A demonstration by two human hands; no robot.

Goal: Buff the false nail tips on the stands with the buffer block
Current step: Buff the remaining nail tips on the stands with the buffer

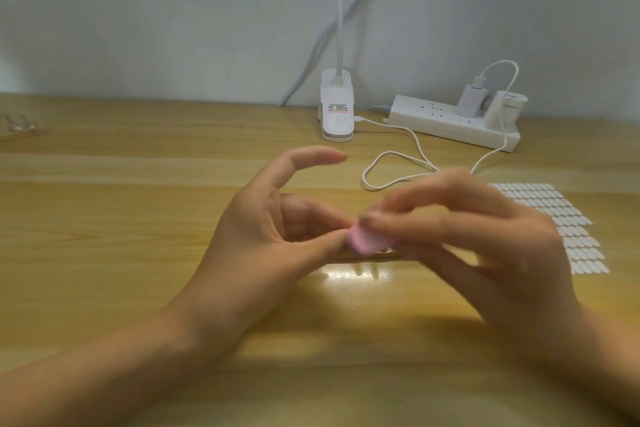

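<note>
A small pink buffer block point(363, 242) sits between my two hands over the middle of the wooden table point(138, 218). My right hand point(485, 246) is blurred and grips the block with its fingertips. My left hand point(263, 243) has thumb and middle fingers pinched at the block's left end, apparently on a thin stand point(360, 256) that shows as a pale strip under the block. Its index finger is raised and curved. Any nail tip under the block is hidden. Another stand with clear tips point(20, 128) lies at the far left edge.
A sheet of white adhesive tabs point(571, 236) lies to the right of my hands. Behind stand a white clip lamp base point(337, 107) and a white power strip point(450, 121) with plugs. A looped white cable point(391, 166) runs between them. A wall backs the table.
</note>
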